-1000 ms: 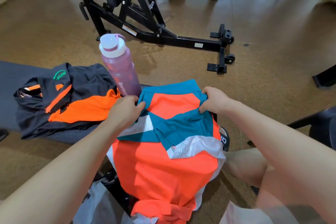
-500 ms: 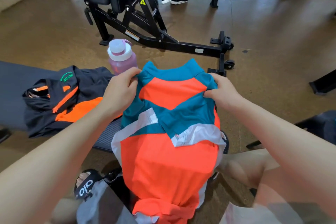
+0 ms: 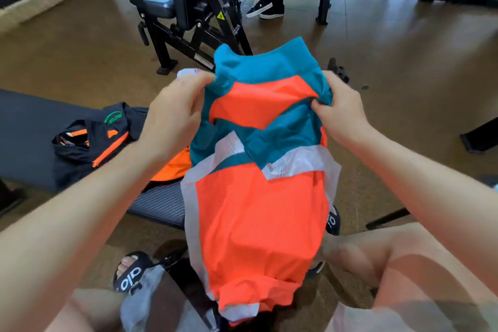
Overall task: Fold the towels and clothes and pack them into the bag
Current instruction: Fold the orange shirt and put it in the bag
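both hands hold a shirt (image 3: 258, 213) up in the air, in front of the person and above their knees. the shirt is bright orange with teal bands across the top and pale grey strips down the sides and across the middle. the left hand (image 3: 172, 118) is closed on the teal cloth at the shirt's upper left edge, fingers curled in and thumb on top. the right hand (image 3: 336, 110) is closed on the upper right edge, pinching a bunch of teal fabric. the shirt hangs down from the 2 grips, its lower hem near the person's lap, just above a grey and black bag (image 3: 161, 302) that sits on the floor between the feet.

to the left, a black jacket (image 3: 89, 140) with orange panels and an orange zip lies crumpled on a dark padded bench (image 3: 24, 137). the pale cap of a bottle (image 3: 187, 73) peeks out just behind the left hand's fingers. a black sandal (image 3: 129, 272) with white letters shows on the left foot. beyond the shirt stands a black exercise machine (image 3: 194, 16) on a brown floor (image 3: 404, 62).
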{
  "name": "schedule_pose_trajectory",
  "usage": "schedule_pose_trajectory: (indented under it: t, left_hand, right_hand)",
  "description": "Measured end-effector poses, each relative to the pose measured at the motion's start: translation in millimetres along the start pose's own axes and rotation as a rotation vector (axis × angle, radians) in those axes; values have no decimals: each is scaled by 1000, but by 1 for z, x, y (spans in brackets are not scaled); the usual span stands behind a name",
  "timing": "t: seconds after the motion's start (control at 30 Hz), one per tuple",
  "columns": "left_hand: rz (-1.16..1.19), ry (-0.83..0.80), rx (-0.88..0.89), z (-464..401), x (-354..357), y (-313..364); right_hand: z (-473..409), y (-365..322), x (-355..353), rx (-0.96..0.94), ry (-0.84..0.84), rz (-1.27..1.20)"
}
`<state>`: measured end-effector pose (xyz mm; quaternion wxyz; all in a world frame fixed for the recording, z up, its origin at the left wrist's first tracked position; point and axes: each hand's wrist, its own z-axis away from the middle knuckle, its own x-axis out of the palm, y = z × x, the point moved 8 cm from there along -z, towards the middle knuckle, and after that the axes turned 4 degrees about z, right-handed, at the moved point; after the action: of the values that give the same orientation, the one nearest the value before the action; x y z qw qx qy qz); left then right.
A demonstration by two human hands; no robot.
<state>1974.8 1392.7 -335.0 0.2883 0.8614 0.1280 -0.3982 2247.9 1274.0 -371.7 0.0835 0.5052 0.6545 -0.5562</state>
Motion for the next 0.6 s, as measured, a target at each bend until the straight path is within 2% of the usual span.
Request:
schedule_pose_trajectory:
  t: [0.17,0.23,0.3,0.33,0.4,0.47,0.53,0.6]
  left_hand:
    - [-240,-277,160,87,36,3]
    - [-257,-377,183,114,48,-6]
    - [-188,-429,134,129,52,-21]
    - [-165,-443,180,135,50,-20]
    - [-256,-406,447,149,45,-7]
    - [-281,-390,645,166,38,3]
    - [-251,-451,776,185,40,14]
    - [-266,-558,872,206,51,20]
  right_hand:
    - [67,46,34,23,-147,104]
    - [93,58,45,6,-214,142]
    - [114,61,48,-31,-247,165]
    - [122,60,48,-57,-252,178]
    - [133,55,48,-113,-313,206]
    - [144,50,55,-212,-489,271]
    - [162,50,63,-373,-664,426]
    - [178,57,67,-554,-725,655]
